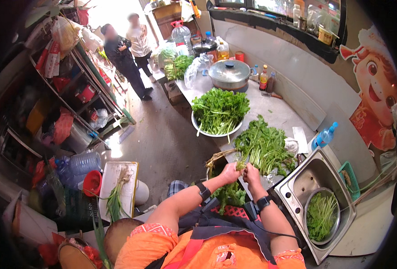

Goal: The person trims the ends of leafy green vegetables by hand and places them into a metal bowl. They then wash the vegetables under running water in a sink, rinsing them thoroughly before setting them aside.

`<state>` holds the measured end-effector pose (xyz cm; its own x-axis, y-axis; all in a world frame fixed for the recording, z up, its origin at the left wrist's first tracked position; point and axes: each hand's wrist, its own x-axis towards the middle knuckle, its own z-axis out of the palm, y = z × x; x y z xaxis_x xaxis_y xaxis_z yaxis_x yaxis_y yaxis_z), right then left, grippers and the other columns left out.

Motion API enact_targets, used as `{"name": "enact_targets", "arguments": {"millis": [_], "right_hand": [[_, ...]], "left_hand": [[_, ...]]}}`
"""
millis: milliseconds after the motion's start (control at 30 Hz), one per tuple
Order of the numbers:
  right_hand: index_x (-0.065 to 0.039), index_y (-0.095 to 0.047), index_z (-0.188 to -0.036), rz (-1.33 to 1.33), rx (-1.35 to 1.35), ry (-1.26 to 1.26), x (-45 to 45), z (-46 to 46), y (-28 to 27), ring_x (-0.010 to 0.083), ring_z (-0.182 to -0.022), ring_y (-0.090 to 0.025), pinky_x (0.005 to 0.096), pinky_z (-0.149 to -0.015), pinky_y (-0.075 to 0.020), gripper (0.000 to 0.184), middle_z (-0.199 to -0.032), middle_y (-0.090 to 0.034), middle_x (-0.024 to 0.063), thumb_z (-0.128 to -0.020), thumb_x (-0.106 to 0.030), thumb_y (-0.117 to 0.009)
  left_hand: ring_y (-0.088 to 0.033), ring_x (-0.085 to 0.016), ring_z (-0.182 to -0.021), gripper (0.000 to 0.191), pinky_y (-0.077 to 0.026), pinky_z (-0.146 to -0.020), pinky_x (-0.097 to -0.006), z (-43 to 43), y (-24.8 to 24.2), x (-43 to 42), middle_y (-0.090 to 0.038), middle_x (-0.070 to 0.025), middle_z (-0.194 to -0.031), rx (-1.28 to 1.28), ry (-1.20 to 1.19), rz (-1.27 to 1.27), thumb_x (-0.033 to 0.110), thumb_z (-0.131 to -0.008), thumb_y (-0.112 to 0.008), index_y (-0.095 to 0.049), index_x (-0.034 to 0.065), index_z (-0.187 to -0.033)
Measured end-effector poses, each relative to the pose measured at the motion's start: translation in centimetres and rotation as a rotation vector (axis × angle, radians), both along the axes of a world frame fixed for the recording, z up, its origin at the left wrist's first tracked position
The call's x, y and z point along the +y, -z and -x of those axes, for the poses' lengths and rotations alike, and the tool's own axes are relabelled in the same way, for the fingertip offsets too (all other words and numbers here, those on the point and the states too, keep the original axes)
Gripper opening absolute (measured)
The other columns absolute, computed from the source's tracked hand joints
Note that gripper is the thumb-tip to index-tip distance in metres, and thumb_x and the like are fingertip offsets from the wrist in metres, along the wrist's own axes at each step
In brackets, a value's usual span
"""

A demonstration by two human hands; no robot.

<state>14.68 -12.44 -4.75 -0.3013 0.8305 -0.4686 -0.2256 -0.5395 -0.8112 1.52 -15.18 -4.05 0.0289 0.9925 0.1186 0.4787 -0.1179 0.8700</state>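
My left hand [230, 173] and my right hand [251, 174] are close together at the table's near edge. Both grip the stem end of a bunch of leafy greens [231, 194], whose leaves hang down towards my apron. Just beyond my hands, a heap of leafy greens with pale stems [264, 146] lies on the metal table. Dry brownish stalks [222, 156] stick out past the table edge beside my left hand. Farther off, a white basin [215, 135] is piled high with more greens [220, 109]. The exact finger placement is too small to tell.
At right, a steel sink [307, 178] holds a metal bowl [339, 218] of greens. A cleaver [300, 139] and blue bottle [324, 135] are near it. A lidded pot [230, 75] stands beyond the basin. Scallions [116, 198] lie at left. Two people [126, 62] stand near the doorway.
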Motion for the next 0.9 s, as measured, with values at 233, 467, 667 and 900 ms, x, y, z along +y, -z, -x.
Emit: {"name": "enact_targets", "arguments": {"millis": [233,467,667,900], "right_hand": [[-0.012,-0.048,-0.061,-0.001,0.064,-0.038,-1.3,6.2,6.4,0.0118,-0.044,-0.041,0.0283,-0.039,-0.0301,0.029,-0.057,-0.045,-0.0008,-0.086,-0.027,-0.043],[-0.008,-0.051,-0.087,0.195,-0.239,-0.284,0.2,4.6,9.8,0.0124,-0.051,-0.053,0.0263,-0.043,-0.0412,0.037,-0.066,-0.054,0.0022,-0.085,-0.044,-0.045],[-0.009,-0.065,-0.083,-0.384,-1.057,-0.361,3.5,2.3,10.3,0.0326,-0.077,-0.060,0.0409,-0.070,-0.0475,0.025,-0.081,-0.064,0.0144,-0.072,-0.030,-0.058],[-0.007,-0.063,-0.094,-0.158,-1.201,-0.149,8.9,3.8,12.1,0.0293,-0.085,-0.060,0.0393,-0.073,-0.0474,0.044,-0.091,-0.063,0.0147,-0.073,-0.045,-0.059]], "left_hand": [[-0.057,-0.023,-0.061,0.010,-0.047,-0.059,-0.0349,4.0,3.0,-1.6,-0.060,-0.0133,-0.067,0.360,-0.100,0.129,0.014,-0.073,-0.058,-0.059,0.0037,-0.072],[-0.046,-0.007,-0.053,0.014,-0.039,-0.049,-0.0221,6.0,2.6,-2.4,-0.052,0.0005,-0.062,-0.337,-0.177,0.397,0.016,-0.086,-0.054,-0.056,0.0032,-0.082],[-0.047,-0.005,-0.057,0.009,-0.040,-0.052,-0.0204,7.5,3.3,-1.5,-0.054,0.0016,-0.069,-0.525,-0.294,0.405,0.012,-0.084,-0.056,-0.056,0.0044,-0.089],[-0.048,-0.006,-0.059,0.010,-0.040,-0.054,-0.0215,8.2,4.0,-1.6,-0.054,0.0028,-0.072,-0.662,-0.322,0.482,0.008,-0.081,-0.059,-0.057,0.0036,-0.090]]}}
